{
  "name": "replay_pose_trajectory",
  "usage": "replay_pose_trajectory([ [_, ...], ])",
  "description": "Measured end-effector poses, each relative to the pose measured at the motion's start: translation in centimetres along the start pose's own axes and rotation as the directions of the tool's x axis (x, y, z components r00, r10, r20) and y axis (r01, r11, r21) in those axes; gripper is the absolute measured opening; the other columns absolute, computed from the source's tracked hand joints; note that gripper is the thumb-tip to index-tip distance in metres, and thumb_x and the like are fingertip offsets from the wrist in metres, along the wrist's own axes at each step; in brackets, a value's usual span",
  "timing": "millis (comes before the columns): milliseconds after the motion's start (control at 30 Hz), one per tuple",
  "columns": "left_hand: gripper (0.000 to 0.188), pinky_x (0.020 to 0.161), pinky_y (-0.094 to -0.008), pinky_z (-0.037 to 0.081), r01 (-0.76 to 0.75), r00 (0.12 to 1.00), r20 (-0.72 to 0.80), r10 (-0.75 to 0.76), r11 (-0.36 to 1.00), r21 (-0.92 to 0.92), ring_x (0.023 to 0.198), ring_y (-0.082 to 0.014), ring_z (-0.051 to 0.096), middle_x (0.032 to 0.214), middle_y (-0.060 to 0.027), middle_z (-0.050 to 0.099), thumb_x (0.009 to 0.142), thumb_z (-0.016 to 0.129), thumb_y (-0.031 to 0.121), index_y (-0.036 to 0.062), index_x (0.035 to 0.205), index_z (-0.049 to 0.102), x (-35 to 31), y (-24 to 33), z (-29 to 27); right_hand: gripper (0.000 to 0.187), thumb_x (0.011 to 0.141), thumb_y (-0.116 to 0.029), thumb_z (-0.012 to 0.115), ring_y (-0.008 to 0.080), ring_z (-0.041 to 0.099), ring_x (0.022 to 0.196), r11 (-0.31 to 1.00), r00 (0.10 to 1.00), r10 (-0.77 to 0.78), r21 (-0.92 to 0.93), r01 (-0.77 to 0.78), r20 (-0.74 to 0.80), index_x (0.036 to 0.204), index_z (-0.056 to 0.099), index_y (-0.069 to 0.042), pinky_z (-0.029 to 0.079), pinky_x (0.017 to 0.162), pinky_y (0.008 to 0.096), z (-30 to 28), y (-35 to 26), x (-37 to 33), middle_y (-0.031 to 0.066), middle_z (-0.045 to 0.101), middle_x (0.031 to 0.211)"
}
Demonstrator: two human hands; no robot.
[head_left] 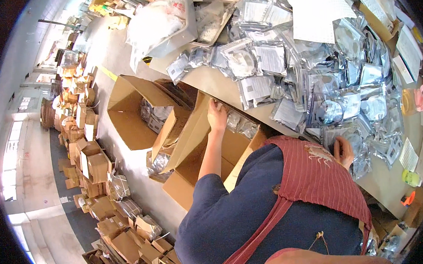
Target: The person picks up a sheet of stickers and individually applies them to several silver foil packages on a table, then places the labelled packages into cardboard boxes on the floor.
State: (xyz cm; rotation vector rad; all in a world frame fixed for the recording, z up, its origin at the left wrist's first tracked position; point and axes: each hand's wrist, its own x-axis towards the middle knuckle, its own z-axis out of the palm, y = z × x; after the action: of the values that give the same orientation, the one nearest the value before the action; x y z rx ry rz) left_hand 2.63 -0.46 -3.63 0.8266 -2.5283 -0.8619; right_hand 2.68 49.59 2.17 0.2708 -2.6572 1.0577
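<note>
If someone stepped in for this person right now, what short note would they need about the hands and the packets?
Left hand: reaching into the open cardboard box beside the table, resting on silvery packets along its far side.
Right hand: on the heap of silver bagged packets at the table edge; grip unclear.
Done: a few packets lie in the box.
Left: a large heap covers the table. A second open box stands alongside.

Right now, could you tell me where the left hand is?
The left hand reaches into the open cardboard box beside the table edge, touching silvery packets.
</note>
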Motion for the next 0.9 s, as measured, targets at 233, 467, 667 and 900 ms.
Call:
replay_pose_trajectory([
  [233, 0.043, 0.099, -0.0478, 0.045, 0.08, 0.989, -0.129, -0.066, 0.991, 0.111, 0.114, -0.0414, 0.056, 0.118, -0.0231, 0.062, 0.086, 0.062, 0.009, -0.0033, 0.127, 0.055, 0.3, -2.3, -1.1, 0.012, 0.088, -0.001, 0.066, 0.0301, 0.067, 0.076, 1.0, 1.0, 0.0, 0.018, -0.001, 0.009, 0.1, 0.068, -0.001, 0.052, 0.067, 0.0353, -0.4, -1.2, 0.9, 0.0166, 0.068, 0.089],
  [467, 0.034, 0.093, -0.0434, 0.049, 0.018, 0.983, -0.182, -0.022, 0.999, -0.029, 0.109, -0.0328, 0.06, 0.114, -0.0167, 0.065, 0.09, 0.059, 0.007, 0.0017, 0.124, 0.059, -0.6, 0.0, -2.4, 0.011, 0.087, 0.002, 0.066, 0.0317, 0.066, 0.074, 0.996, 0.998, -0.021, 0.088, 0.016, 0.06, 0.098, 0.066, 0.001, 0.051, 0.064, 0.0355, -1.6, -1.3, 0.7, 0.0169, 0.067, 0.089],
  [667, 0.033, 0.083, -0.0391, 0.052, -0.086, 0.976, -0.207, 0.064, 0.991, -0.1, 0.102, -0.029, 0.06, 0.108, -0.0125, 0.065, 0.09, 0.059, 0.006, 0.0038, 0.123, 0.061, 1.5, 5.1, -3.3, 0.012, 0.088, 0.004, 0.066, 0.015, 0.059, 0.067, 0.939, 0.982, 0.174, 0.288, -0.189, 0.077, 0.1, 0.066, 0.002, 0.047, 0.061, 0.028, -3.0, -2.3, -0.2, 0.0115, 0.066, 0.084],
  [900, 0.034, 0.084, -0.0385, 0.051, -0.277, 0.951, -0.193, 0.242, 0.943, -0.183, 0.101, -0.0297, 0.063, 0.111, -0.0146, 0.066, 0.089, 0.059, 0.004, 0.0035, 0.122, 0.06, 8.5, 10.9, -1.4, 0.012, 0.087, 0.004, 0.067, 0.0127, 0.057, 0.066, 0.936, 0.98, 0.194, 0.293, -0.197, 0.039, 0.099, 0.067, 0.003, 0.047, 0.059, 0.0281, -4.3, -3.1, -0.1, 0.0108, 0.065, 0.081],
])
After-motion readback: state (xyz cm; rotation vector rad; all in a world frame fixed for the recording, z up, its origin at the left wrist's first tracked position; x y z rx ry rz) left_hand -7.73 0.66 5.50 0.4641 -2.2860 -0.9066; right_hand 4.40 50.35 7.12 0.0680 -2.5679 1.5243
